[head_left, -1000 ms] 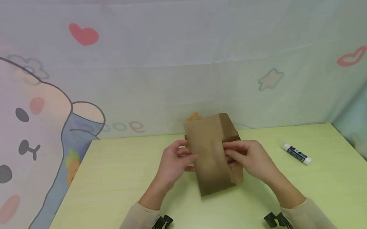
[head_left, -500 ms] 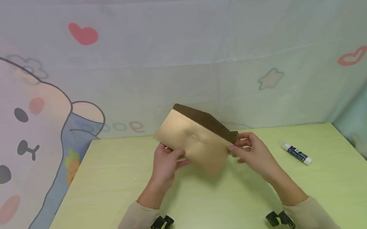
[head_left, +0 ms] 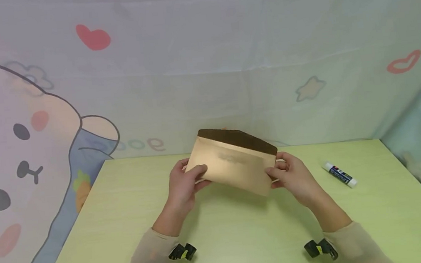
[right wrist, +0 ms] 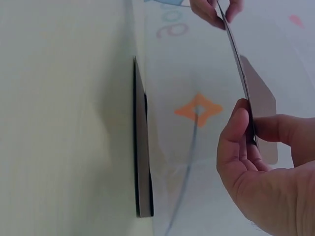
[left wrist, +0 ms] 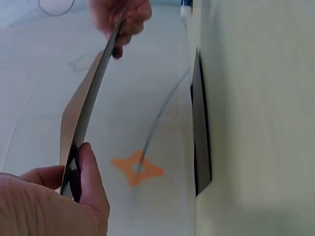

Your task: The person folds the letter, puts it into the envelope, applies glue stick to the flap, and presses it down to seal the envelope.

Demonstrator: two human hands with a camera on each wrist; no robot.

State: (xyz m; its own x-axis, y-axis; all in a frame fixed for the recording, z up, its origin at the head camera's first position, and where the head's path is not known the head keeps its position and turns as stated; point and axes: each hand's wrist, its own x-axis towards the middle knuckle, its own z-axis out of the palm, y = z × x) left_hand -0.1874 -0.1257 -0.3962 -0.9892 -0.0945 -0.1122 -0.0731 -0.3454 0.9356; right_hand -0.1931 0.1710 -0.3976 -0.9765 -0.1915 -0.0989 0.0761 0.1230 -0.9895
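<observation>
Fingers and thumbs of the left hand (head_left: 182, 183) and right hand (head_left: 291, 173) pinch the short ends of a brown envelope (head_left: 233, 163), held lengthwise above the green table (head_left: 128, 222). Its flap stands open; any contents are hidden. A glue stick (head_left: 340, 175) lies far right.

Both forearms, in beige sleeves, reach forward over the middle of the table. The left hand (head_left: 182, 187) and the right hand (head_left: 293, 176) are raised, fingers curled, each thumb pinching toward its fingers.
</observation>
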